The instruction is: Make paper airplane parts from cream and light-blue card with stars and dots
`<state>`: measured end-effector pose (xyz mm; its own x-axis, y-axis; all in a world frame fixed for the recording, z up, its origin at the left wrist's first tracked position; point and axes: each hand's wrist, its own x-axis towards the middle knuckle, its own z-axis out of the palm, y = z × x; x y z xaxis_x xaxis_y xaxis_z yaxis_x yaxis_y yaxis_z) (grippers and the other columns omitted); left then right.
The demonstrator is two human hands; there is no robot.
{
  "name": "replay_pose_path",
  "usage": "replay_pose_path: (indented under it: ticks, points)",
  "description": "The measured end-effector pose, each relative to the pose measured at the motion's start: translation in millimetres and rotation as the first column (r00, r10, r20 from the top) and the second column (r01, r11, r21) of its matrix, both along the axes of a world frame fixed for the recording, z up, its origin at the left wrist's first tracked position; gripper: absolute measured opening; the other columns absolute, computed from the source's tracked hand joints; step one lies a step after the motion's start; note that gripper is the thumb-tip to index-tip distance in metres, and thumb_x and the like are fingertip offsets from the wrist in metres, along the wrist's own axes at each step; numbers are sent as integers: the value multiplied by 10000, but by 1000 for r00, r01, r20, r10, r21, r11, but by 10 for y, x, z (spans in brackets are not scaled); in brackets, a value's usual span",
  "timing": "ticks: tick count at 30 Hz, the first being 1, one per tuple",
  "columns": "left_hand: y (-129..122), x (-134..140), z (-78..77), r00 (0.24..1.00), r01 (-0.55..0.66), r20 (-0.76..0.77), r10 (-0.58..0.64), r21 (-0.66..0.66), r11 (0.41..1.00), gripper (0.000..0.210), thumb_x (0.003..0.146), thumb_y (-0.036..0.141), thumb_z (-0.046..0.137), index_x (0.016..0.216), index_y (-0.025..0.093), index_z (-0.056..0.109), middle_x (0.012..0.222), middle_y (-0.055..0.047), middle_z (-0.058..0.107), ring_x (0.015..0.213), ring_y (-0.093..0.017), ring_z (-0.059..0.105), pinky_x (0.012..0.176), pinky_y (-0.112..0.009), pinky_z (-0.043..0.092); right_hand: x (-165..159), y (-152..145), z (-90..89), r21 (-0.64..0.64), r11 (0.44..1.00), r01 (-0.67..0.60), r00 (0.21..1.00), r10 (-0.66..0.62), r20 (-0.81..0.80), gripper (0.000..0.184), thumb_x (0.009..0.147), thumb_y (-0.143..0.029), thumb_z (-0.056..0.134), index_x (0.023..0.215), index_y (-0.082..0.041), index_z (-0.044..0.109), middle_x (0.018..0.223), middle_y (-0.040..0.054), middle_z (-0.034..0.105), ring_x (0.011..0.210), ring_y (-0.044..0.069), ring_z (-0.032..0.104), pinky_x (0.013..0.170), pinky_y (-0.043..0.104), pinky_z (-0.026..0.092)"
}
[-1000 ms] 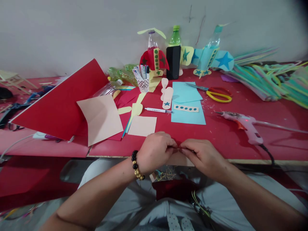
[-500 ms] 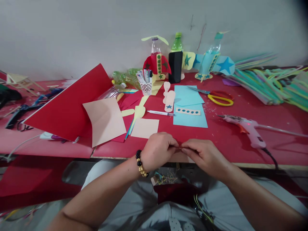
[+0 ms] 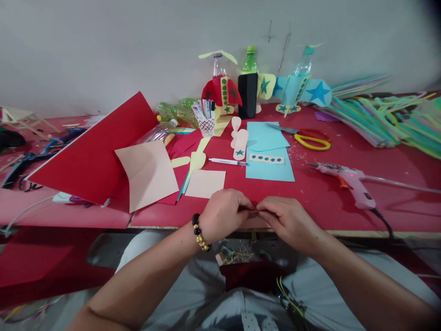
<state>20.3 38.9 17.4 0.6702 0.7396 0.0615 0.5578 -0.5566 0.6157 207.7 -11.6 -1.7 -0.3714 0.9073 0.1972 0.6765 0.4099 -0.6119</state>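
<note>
Close to the table's front edge, my left hand (image 3: pixel 225 214) and my right hand (image 3: pixel 289 223) meet in a pinch, thumbs and fingertips pressed together. Between and below them shows a piece of peach paper (image 3: pixel 257 223), mostly hidden by the fingers. Beyond my left hand lies a peach paper rectangle (image 3: pixel 206 184). A white marker (image 3: pixel 227 162) is farther back. Light-blue sheets (image 3: pixel 270 172) carry a peach strip with blue dots (image 3: pixel 266 158). Left of these sheets is a rounded peach piece with a blue star (image 3: pixel 240 145).
A pink glue gun (image 3: pixel 356 184) with its light on rests at the right, its cord running over the front edge. Scissors (image 3: pixel 312 140) lie behind it. Decorated bottle planes (image 3: pixel 223 89) and a black phone (image 3: pixel 247 96) stand at the back. A large red sheet (image 3: pixel 103 151) leans at left.
The view has shifted slightly, so the table's things appear a little farther left. Both hands keep their pinch on the peach paper with hardly any movement.
</note>
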Motion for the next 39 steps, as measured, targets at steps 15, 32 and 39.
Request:
replay_pose_path:
  ticks: [15,32,39]
  points:
    - [0,1,17,998,-50,-23,51,44,998,51,737,194,688,763,226,718,740,38,677,729,-126,586,640,-226,396,-3,23,31,-82,996,15,1000,-16,-12,148,901,-219,494,852,-183,630,789,24,650,717,146,570,658,246,393]
    - [36,-17,6,999,-46,22,47,-27,999,46,759,220,679,770,224,724,733,27,676,694,-122,592,636,-218,412,-14,32,75,-10,1000,17,1000,-17,4,207,925,-239,467,816,-177,632,751,32,647,676,142,557,624,247,393]
    - [15,-27,46,1000,-17,12,16,27,999,145,815,176,609,839,240,736,764,21,686,738,-125,596,660,-220,406,-5,40,72,20,1000,22,1000,-22,-1,190,920,-229,479,873,-177,655,815,42,673,735,152,586,669,254,413]
